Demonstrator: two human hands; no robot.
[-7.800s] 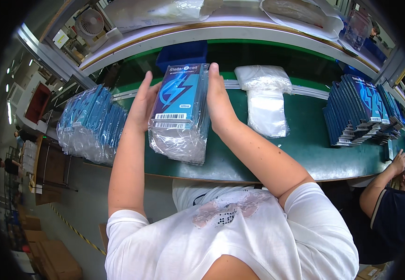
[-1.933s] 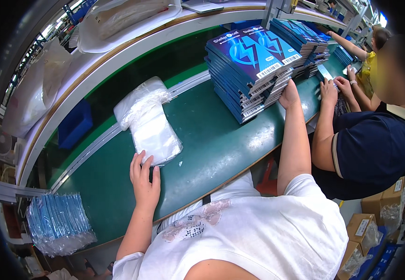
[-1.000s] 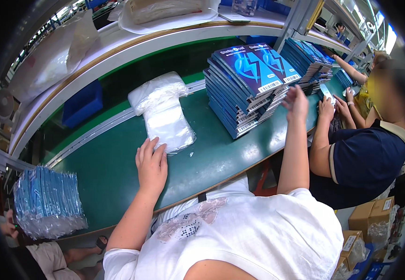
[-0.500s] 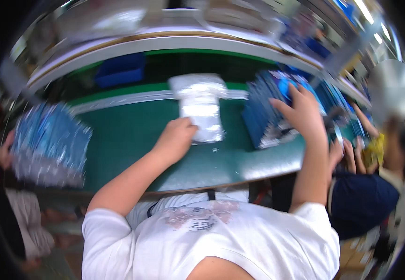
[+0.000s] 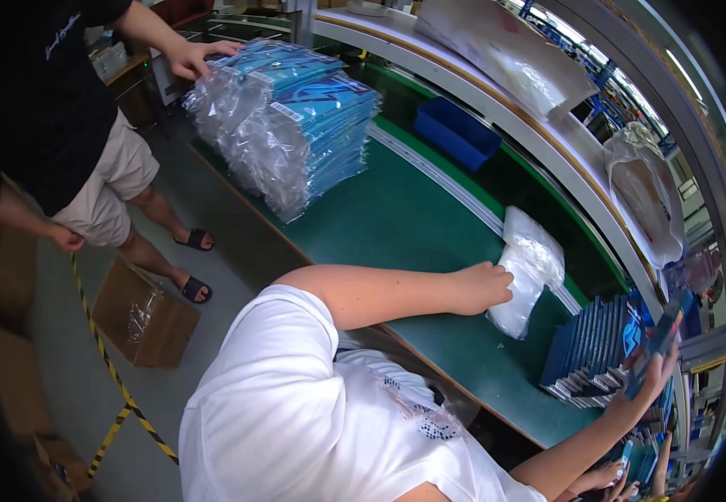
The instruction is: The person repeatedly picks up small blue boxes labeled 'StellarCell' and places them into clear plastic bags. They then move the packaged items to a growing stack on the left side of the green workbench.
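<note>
Green counter (image 5: 396,226): left hand (image 5: 482,289) rests flat on stack of clear plastic bags (image 5: 528,276); right hand (image 5: 651,368) pinches thin blue packaged card (image 5: 660,335), lower right. Slick bags could slide; card could slip.

This is a factory packing line. A long green belt table (image 5: 396,209) holds big stacks of blue packs (image 5: 296,125) (wrapped in clear plastic), with cardboard boxes (image 5: 141,314) on the floor beside it.

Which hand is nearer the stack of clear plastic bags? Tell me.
Left. The left hand rests against the stack of clear plastic bags; the right hand is well away, raised over the stack of blue boxes, holding a blue box.
</note>
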